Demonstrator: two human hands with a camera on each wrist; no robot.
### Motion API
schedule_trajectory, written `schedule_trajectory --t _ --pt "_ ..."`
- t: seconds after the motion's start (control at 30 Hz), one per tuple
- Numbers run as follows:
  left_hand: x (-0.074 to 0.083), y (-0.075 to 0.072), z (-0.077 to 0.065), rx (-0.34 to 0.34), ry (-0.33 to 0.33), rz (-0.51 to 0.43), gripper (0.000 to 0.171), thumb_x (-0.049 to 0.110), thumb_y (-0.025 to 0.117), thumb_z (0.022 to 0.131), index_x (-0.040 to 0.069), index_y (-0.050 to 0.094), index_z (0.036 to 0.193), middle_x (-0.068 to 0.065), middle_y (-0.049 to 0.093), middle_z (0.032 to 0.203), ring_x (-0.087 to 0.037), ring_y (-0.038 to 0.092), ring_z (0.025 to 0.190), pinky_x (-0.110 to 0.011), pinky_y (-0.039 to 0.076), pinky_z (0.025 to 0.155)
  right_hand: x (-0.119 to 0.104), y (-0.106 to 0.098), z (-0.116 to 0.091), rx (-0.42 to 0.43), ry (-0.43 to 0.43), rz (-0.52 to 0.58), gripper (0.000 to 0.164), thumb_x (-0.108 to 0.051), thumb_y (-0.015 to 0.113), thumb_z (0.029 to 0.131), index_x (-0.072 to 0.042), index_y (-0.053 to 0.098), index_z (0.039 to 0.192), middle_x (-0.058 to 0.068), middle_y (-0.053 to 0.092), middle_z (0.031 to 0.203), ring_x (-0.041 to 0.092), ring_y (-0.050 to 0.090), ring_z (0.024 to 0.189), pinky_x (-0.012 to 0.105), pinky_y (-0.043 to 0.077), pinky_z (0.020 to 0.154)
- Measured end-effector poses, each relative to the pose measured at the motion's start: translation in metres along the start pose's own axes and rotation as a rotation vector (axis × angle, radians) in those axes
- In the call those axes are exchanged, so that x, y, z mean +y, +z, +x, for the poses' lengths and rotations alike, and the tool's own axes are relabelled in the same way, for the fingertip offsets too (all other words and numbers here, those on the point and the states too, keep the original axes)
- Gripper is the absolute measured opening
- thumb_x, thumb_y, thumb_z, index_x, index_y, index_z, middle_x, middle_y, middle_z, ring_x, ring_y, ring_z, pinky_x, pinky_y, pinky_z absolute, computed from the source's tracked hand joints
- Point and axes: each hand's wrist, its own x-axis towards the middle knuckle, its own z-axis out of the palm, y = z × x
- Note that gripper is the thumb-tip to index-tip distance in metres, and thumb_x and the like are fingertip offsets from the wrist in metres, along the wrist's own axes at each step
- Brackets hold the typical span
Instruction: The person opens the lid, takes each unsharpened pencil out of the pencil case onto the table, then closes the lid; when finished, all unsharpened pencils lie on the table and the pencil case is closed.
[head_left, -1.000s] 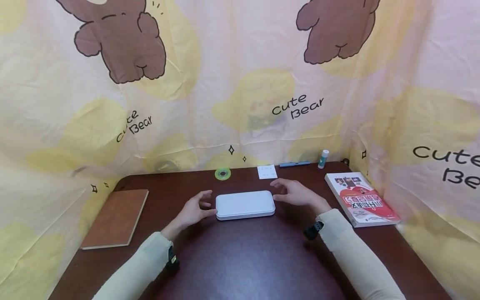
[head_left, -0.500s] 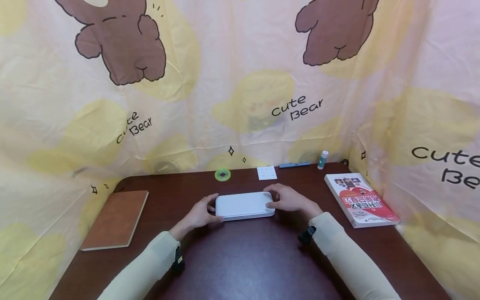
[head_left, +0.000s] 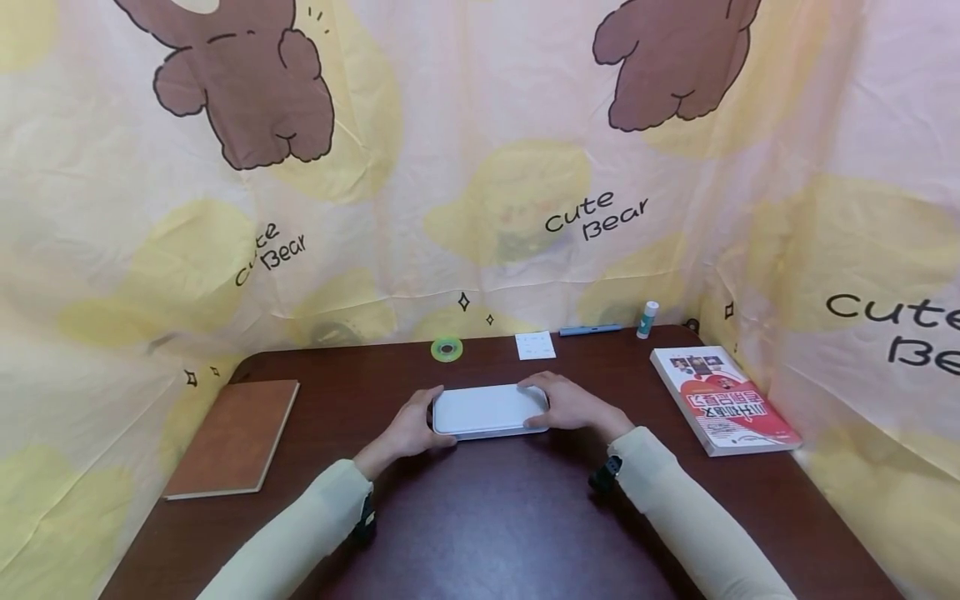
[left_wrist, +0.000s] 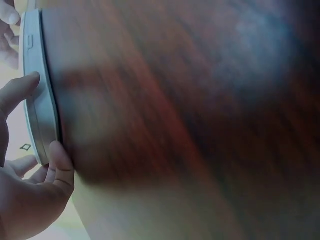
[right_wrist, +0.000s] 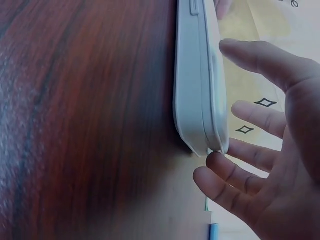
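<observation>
A flat white pencil case [head_left: 483,410] with rounded corners lies on the dark wooden table, its lid down. A seam and a small catch show on its front side in both wrist views. My left hand [head_left: 411,427] grips its left end, the thumb along the front side and the fingers round the end. My right hand [head_left: 572,404] holds the right end, thumb on the front part of the lid and a finger at the far edge. In the right wrist view the other fingers [right_wrist: 215,182] curl near the case's end corner.
A brown notebook [head_left: 232,437] lies at the left, a thick red-and-white book [head_left: 723,400] at the right. Along the back sit a green tape roll [head_left: 447,349], a white paper square [head_left: 536,346], a blue pen [head_left: 590,330] and an upright glue stick [head_left: 647,320]. A curtain [head_left: 465,208] encloses the table.
Both hands have moved inward onto the ends of the pencil case. My right thumb and fingers came down over its right end. The case has hardly shifted.
</observation>
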Motion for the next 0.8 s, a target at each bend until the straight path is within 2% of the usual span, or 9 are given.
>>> schedule_trajectory --t 0.13,0.4,0.8 --pt "0.001 0.003 0.001 0.022 0.005 0.025 0.099 0.033 0.09 0.072 0.006 0.038 0.152 -0.017 0.048 0.146 -0.031 0.051 0.131 -0.046 0.041 0.111 -0.002 0.003 0.002 -0.003 0.011 -0.024 0.07 -0.044 0.081 0.08 -0.023 0.054 0.142 0.01 0.05 0.147 0.03 0.048 0.13 0.054 0.042 0.107" --pt "0.005 0.004 0.0 0.017 -0.025 0.029 0.099 0.034 0.089 0.074 0.007 0.036 0.153 -0.016 0.046 0.148 -0.03 0.05 0.133 -0.046 0.04 0.113 -0.006 0.006 0.003 0.012 -0.002 -0.053 0.076 -0.043 0.084 0.076 -0.022 0.053 0.142 0.009 0.051 0.146 0.031 0.044 0.127 0.05 0.043 0.102" --pt "0.004 0.005 0.001 0.025 -0.038 0.032 0.099 0.036 0.089 0.073 0.008 0.037 0.153 -0.016 0.046 0.15 -0.031 0.049 0.135 -0.046 0.04 0.113 -0.014 0.011 0.007 0.024 0.0 -0.03 0.078 -0.038 0.086 0.075 -0.021 0.052 0.143 0.007 0.05 0.147 0.029 0.042 0.133 0.052 0.043 0.106"
